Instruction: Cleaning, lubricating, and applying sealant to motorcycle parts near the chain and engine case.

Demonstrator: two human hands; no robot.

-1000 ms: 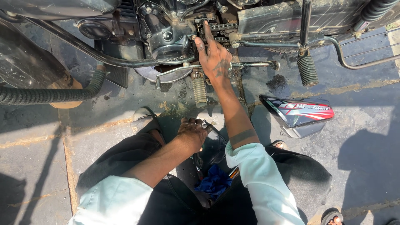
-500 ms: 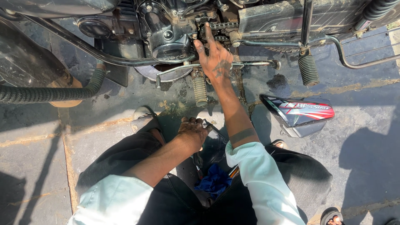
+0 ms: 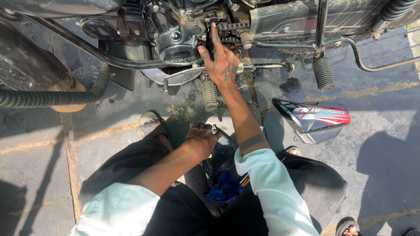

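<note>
I squat beside a motorcycle engine (image 3: 175,35). My right hand (image 3: 221,61) reaches up to the drive chain (image 3: 234,27) at the front sprocket, index finger stretched onto it, other fingers spread. My left hand (image 3: 201,137) hangs low between my knees, fingers curled over a dark metal part (image 3: 223,135); whether it grips the part I cannot make out. A ribbed footpeg (image 3: 210,94) sits just below my right hand.
A painted side cover (image 3: 315,120) lies on the stone paving to the right. A second footpeg (image 3: 323,72) hangs at right. A corrugated black hose (image 3: 48,96) runs along the left. A blue rag (image 3: 225,190) and tools lie between my legs.
My right hand has stayed at the chain, with the fingers shifting slightly upward. The left hand has not moved.
</note>
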